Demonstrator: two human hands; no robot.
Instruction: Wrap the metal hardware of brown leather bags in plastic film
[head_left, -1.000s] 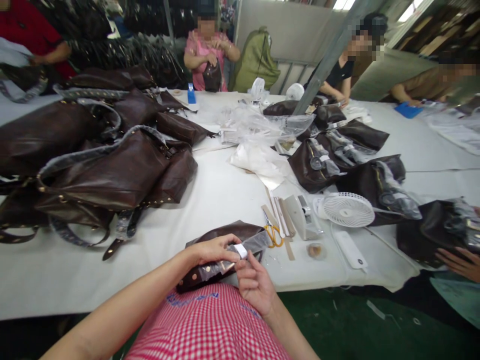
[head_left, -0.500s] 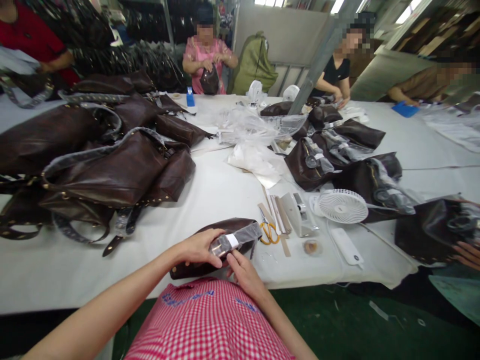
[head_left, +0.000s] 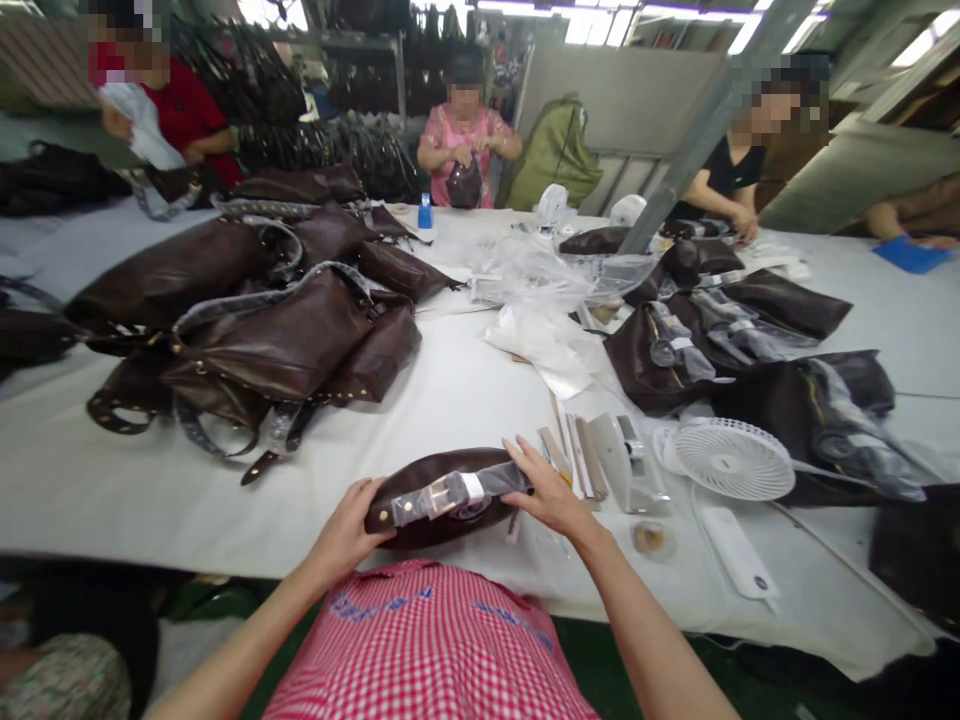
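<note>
A dark brown leather handbag (head_left: 439, 466) lies at the table's front edge, close to the checked apron. Across its top runs a buckled strap (head_left: 436, 498) wrapped in clear plastic, with a white band around it. My left hand (head_left: 349, 525) grips the bag's left end, thumb near a brass stud. At the other end, my right hand (head_left: 553, 492) holds the bag and the wrapped strap end between thumb and fingers. Just beyond the right hand, scissors with yellow handles (head_left: 564, 478) are mostly hidden.
Several brown bags (head_left: 277, 345) are heaped to the left; more bags (head_left: 652, 355) lie at the right. A white fan (head_left: 731, 460), a power bank (head_left: 739, 550), a tape roll (head_left: 651, 540) and clear plastic bags (head_left: 532, 270) are on the table (head_left: 300, 520). Co-workers stand around it.
My hands have moved apart from the bag's middle to its two ends. The strap now lies straighter across the top. My view has shifted left.
</note>
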